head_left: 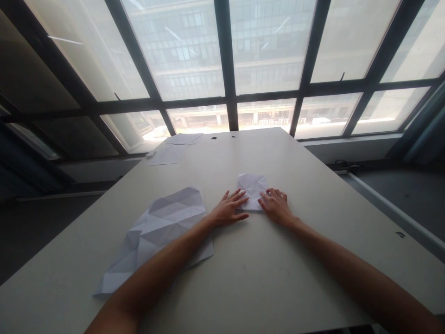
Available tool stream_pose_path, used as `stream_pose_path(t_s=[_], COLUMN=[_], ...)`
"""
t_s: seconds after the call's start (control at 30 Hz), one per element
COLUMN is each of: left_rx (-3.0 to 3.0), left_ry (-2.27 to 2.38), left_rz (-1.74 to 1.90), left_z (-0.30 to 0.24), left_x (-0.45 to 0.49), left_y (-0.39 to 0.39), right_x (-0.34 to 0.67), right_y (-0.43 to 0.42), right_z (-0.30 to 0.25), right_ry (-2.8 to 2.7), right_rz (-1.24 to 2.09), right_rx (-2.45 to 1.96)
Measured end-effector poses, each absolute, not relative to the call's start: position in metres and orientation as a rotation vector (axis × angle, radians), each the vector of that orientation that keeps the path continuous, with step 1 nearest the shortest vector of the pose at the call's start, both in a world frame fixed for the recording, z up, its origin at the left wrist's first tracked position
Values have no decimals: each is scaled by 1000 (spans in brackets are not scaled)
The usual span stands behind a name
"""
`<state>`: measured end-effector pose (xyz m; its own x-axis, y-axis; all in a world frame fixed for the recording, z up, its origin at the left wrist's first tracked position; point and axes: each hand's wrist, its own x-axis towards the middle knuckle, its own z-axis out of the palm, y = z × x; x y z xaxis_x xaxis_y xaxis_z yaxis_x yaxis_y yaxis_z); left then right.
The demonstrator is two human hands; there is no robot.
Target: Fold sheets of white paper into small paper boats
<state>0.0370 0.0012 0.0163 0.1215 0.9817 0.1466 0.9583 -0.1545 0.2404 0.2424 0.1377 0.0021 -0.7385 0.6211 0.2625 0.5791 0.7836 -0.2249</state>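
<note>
The left hand (227,209) and right hand (276,206) lie flat, fingers (241,198) spread and not gripping, touching both sides of a small folded white paper square (252,191) on the pale bench (243,287), left of centre-far; a large creased white paper sheet (163,232) lies left.

A small, creased, folded white paper square (252,191) lies flat.

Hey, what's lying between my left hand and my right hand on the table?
A small folded white paper square lies there, with the fingers of your left hand and right hand at its edges, as the head view shows.
</note>
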Motion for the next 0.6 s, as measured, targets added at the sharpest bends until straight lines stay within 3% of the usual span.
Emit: stream_pose_path(t_s=[0.6], left_rx=[2468], left_ry=[1910], left_rz=[722], left_z=[8], left_x=[29], left_y=[6], right_x=[243], right_y=[143], right_z=[-2], right_ry=[-2571], right_rz=[441], right_rx=[-529])
